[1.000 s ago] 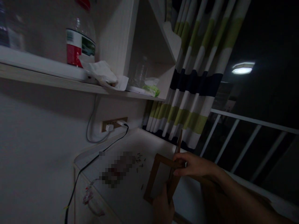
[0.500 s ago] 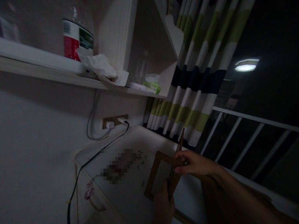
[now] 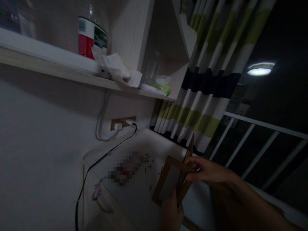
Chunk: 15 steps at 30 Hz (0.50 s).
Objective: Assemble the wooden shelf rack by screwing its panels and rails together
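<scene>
1. Work item: one rectangular wooden frame [image 3: 161, 181] was held, tilted, over the white tabletop [image 3: 139, 202]. One thin wooden panel [image 3: 189, 149] stood on edge across its right side.
2. Left hand [image 3: 172, 208]: the fingers were closed around the near part of the frame.
3. Right hand [image 3: 202, 170]: the thumb and fingers were pinched on the panel, beside the frame's far right corner.
4. Loose parts: at least eight small slender pieces [image 3: 150, 186] lay left of the frame; the exact count could not be told.
5. One pixelated item [image 3: 126, 168] lay beside these pieces.
6. Power: one wall socket strip [image 3: 124, 120] carried two plugs [image 3: 118, 126], with one black cable [image 3: 76, 218] and one grey cable [image 3: 97, 128].
7. Shelf [image 3: 72, 72]: one bottle with a red-and-white label [image 3: 86, 37] stood above.
</scene>
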{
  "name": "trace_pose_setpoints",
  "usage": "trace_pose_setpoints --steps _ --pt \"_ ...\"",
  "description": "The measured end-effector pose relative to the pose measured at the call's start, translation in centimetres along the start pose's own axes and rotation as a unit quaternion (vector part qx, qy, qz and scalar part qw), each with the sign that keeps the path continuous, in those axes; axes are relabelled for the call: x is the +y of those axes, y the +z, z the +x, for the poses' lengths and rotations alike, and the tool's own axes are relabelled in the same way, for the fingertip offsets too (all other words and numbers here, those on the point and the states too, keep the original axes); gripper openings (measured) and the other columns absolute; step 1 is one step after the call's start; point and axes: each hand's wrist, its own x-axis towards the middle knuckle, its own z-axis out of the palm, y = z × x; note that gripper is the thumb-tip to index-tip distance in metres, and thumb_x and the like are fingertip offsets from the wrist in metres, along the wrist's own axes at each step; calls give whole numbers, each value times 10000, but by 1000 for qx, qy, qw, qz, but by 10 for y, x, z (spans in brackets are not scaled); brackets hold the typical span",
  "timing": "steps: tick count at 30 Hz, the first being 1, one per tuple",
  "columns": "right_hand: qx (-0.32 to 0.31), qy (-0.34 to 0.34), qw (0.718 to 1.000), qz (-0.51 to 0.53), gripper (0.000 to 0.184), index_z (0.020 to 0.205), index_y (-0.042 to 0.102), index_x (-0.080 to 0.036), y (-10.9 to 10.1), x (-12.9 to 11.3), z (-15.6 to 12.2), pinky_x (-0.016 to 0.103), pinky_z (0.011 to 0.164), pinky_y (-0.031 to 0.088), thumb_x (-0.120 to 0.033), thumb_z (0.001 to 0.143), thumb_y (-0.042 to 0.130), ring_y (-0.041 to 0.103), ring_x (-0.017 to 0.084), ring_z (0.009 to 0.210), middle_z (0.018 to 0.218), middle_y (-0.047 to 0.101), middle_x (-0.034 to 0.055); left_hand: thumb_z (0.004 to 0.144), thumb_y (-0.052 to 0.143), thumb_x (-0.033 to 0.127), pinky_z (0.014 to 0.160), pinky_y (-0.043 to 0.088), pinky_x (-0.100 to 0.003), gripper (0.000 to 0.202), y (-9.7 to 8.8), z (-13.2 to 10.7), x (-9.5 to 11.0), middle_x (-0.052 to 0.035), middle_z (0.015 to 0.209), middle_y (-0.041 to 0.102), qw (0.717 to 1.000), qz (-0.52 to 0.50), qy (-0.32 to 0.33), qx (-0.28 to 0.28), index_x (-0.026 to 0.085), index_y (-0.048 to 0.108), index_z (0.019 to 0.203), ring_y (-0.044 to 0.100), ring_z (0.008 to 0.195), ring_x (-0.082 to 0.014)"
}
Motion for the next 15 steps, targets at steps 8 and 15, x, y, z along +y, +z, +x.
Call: trace_pose_setpoints --steps 8,15 --pt "-11 30 995 -94 576 1181 421 -198 -11 -12 -11 303 762 438 -512 726 583 561 182 861 933 588 30 701 418 46 869 429 -332 586 3 0 -4 -104 1082 619 1000 7 13 9 133 387 1280 583 971 -232" --pt "329 38 843 -424 410 1010 538 -224 16 -52 -43 431 691 454 -537 821 352 564 291 861 992 581 120 704 429 41 881 428 -343 597 -3 0 0 -98 1110 605 1000 -14 3 -9 153 376 1288 569 1002 -243"
